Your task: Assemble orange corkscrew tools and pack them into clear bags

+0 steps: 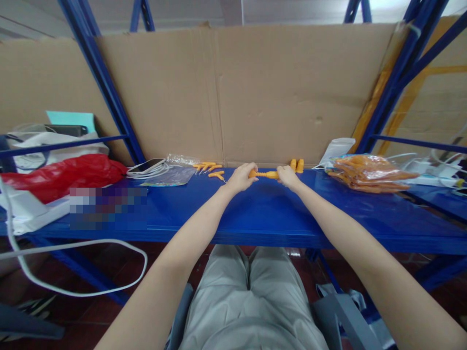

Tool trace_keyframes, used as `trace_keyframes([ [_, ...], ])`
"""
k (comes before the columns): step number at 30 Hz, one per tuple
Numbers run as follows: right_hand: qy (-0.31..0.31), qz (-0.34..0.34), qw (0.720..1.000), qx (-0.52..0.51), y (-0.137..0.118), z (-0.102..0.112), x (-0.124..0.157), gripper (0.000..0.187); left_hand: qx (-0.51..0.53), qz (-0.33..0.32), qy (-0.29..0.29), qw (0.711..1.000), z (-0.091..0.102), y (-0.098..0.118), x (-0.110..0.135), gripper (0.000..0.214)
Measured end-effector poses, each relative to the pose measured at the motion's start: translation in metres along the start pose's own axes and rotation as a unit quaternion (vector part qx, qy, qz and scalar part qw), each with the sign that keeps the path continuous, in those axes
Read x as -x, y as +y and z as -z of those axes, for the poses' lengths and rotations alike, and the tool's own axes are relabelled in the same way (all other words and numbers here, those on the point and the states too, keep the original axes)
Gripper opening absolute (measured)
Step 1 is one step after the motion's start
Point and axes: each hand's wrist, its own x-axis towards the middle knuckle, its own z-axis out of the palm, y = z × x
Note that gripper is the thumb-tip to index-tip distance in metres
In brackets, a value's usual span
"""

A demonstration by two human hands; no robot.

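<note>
Both of my hands are out over the far part of the blue shelf, gripping an orange plastic corkscrew (268,174) that lies level between them. My left hand (241,178) is closed around its left end, and my right hand (289,177) around the wider right end. A ribbed length shows in the middle; the ends are hidden by my fingers. Left of my left hand lie several orange-handled corkscrews (216,174) with bare metal spirals. Just behind my right hand stand two orange caps (299,166), upright side by side.
A clear plastic bag (171,176), a phone (151,166) with white cable and a red bag (69,175) lie to the left. Bagged orange pieces (368,172) sit at the right. A cardboard wall (266,92) closes the back; blue posts flank it.
</note>
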Motion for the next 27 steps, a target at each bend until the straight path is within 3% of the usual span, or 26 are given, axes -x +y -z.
trace_keyframes([
  [5, -0.05, -0.112, 0.982, -0.146, -0.002, 0.0, 0.003, 0.045, 0.007, 0.008, 0.003, 1.0, 0.0, 0.004, 0.0, 0.026],
  [8, -0.027, -0.058, 0.981, -0.185, 0.0, 0.001, 0.002, 0.046, 0.09, 0.067, -0.014, 0.994, -0.003, 0.0, 0.0, 0.029],
  [11, 0.07, 0.07, 0.985, -0.139, 0.005, 0.002, 0.003, 0.046, 0.201, 0.131, -0.036, 0.97, -0.005, -0.004, -0.001, 0.028],
  [14, 0.122, 0.124, 0.983, -0.057, 0.008, 0.004, 0.006, 0.042, 0.267, 0.162, -0.052, 0.949, -0.004, -0.002, 0.0, 0.029],
  [19, 0.115, 0.109, 0.987, 0.032, 0.006, 0.004, 0.006, 0.039, 0.281, 0.178, -0.06, 0.941, -0.002, 0.006, 0.001, 0.029],
  [27, 0.07, 0.081, 0.993, 0.044, 0.006, 0.001, -0.003, 0.036, 0.245, 0.158, -0.06, 0.955, -0.004, 0.002, 0.001, 0.03],
])
